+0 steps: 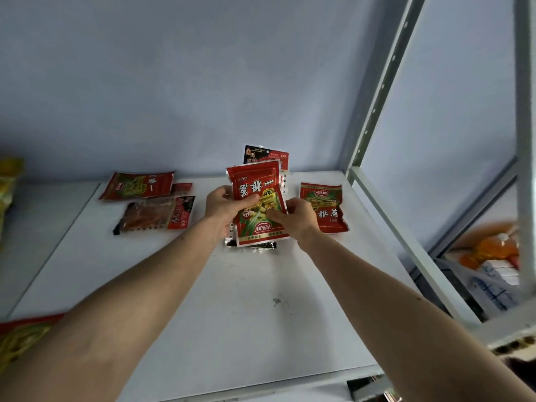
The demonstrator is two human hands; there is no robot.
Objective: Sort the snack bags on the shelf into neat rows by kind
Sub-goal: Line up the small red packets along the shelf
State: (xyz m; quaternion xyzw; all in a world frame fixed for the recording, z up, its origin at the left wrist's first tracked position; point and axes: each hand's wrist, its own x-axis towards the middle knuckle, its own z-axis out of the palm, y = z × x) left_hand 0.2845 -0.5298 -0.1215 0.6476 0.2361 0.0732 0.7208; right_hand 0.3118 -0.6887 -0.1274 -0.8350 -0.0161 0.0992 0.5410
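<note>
Both hands, left hand [222,206] and right hand [295,217], pinch the red snack bag [256,198] by its side edges. It looks light, floppy and slick, so the sealed edges seem the safest hold.

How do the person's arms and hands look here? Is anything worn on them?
Both forearms are bare up to the frame's edge, with no sleeve in view. The left hand and right hand wear no gloves. No watch, bracelet or ring shows on what is visible.

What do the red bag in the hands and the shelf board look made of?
Red snack bag: glossy printed plastic film, probably foil-lined; it creases and a silvery edge shows. Shelf board: apparently white-painted metal, matte, with a chipped spot.
</note>
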